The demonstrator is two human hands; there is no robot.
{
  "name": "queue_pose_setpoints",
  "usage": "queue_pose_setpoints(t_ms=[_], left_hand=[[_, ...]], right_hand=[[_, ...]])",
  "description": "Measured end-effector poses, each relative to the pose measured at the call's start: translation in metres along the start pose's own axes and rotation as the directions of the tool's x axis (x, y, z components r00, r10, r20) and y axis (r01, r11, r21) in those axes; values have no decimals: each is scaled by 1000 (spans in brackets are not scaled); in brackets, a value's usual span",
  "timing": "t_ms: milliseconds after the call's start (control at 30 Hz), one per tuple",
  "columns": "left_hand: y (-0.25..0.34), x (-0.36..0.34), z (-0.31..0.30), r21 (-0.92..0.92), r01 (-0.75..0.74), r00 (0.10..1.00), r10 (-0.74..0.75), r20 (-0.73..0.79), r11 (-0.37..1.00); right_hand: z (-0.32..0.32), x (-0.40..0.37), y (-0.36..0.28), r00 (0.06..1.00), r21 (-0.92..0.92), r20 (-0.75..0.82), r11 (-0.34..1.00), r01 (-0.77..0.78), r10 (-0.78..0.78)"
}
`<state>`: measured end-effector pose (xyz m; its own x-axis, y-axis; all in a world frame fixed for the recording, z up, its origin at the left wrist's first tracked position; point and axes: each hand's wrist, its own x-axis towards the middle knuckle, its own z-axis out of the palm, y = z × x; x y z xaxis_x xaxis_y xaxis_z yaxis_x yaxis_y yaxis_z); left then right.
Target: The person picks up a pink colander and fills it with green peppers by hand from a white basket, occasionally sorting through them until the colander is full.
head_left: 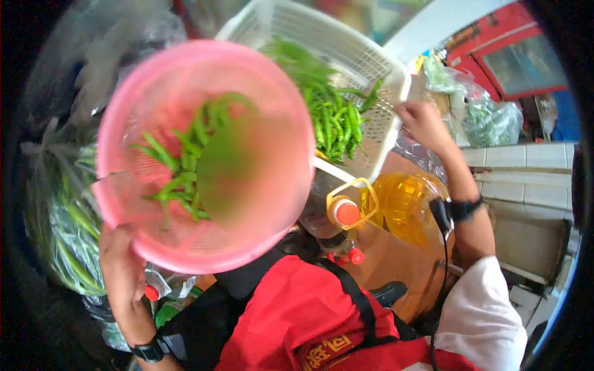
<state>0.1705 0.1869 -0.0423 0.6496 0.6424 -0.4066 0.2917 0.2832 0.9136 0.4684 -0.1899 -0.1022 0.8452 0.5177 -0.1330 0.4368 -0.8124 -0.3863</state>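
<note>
Sharing green peppers point(336, 125), a pink colander point(213, 267) at ten o'clock is gripped by the left hand point(121, 269), a white basket point(401, 85) at one by the right hand point(426, 125).

The person wears a red apron point(278, 315) with yellow lettering point(328, 351), white sleeve point(486, 303) and black wristbands point(148, 352)

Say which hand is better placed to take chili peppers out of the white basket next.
Right, I'd judge. The right hand is at the rim of the white basket, near its green chili peppers; the left hand grips the pink basket, farther away.
</note>
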Motion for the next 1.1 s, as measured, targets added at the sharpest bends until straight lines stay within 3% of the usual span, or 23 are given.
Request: queue_pose_setpoints(t_ms=[33, 67, 133, 200, 333, 400, 433, 467, 533, 567, 600, 667, 700, 767, 800, 867, 900, 933, 1000, 1100], left_hand=[[0, 1, -11, -6, -23, 999, 23, -50, 1000], [3, 3, -13, -73, -43, 992, 34, -124, 996], [11, 5, -19, -78, -101, 974, 83, -212, 992], [10, 10, -19, -107, -143, 970, 118, -211, 984], [4, 15, -28, -169, -201, 967, 168, -192, 965], [2, 18, -27, -147, -197, 969, 169, -180, 969], [2, 20, -27, -120, -192, 970, 170, -173, 974], [0, 21, -28, -120, -195, 969, 172, -180, 974], [-4, 21, -28, -177, -124, 982, 95, -163, 976], [-1, 17, -18, -165, -106, 984, 79, -161, 981], [-2, 16, -14, -169, -105, 984, 77, -163, 980], [-7, 16, -9, -135, -102, 989, 85, -125, 986], [-6, 14, -10, -113, -67, 993, 55, -106, 991], [-9, 13, -3, -113, -60, 997, 53, -63, 992], [-10, 13, 1, -106, -52, 999, 51, -16, 993], [-14, 15, 5, -118, -56, 998, 57, 3, 991], [-20, 18, 7, -117, -44, 999, 46, 13, 992], [-23, 19, 10, -115, -32, 999, 35, 22, 993], [-20, 19, 18, -98, 30, 999, -27, 33, 995], [-20, 22, 29, -75, 35, 998, -30, 62, 997]], right_hand=[[12, 20, -9, 981, 150, 139, 976, -157, 137], [26, 40, -10, 968, 20, 228, 993, -114, 107], [66, 72, -1, 778, -112, 483, 910, -399, 401], [85, 71, -7, 716, 73, 572, 844, -531, 401], [112, 73, -6, 779, -10, 502, 903, -430, 376], [109, 76, -9, 829, -194, 461, 947, -255, 317], [102, 78, -8, 870, -113, 448, 979, -170, 203], [91, 77, -12, 871, -111, 450, 980, -163, 196], [73, 73, -15, 908, 74, 368, 967, -242, 199], [69, 71, -9, 909, 72, 369, 968, -239, 197], [65, 68, 0, 908, 229, 391, 939, -257, 153], [55, 63, 11, 910, 516, 411, 807, -287, 61], [49, 52, 7, 907, 513, 416, 806, -294, 65], [28, 39, -4, 927, 785, 371, 517, -342, 49], [21, 37, -6, 927, 783, 372, 520, -342, 49], [9, 33, -8, 930, 896, 361, 302, -326, -67], [8, 30, -13, 942, 926, 333, 206, -318, -46], [9, 29, -14, 942, 926, 332, 205, -317, -47], [11, 28, -14, 941, 955, 285, -25, -294, -183], [15, 35, -11, 934, 935, 289, -145, -322, -212]])
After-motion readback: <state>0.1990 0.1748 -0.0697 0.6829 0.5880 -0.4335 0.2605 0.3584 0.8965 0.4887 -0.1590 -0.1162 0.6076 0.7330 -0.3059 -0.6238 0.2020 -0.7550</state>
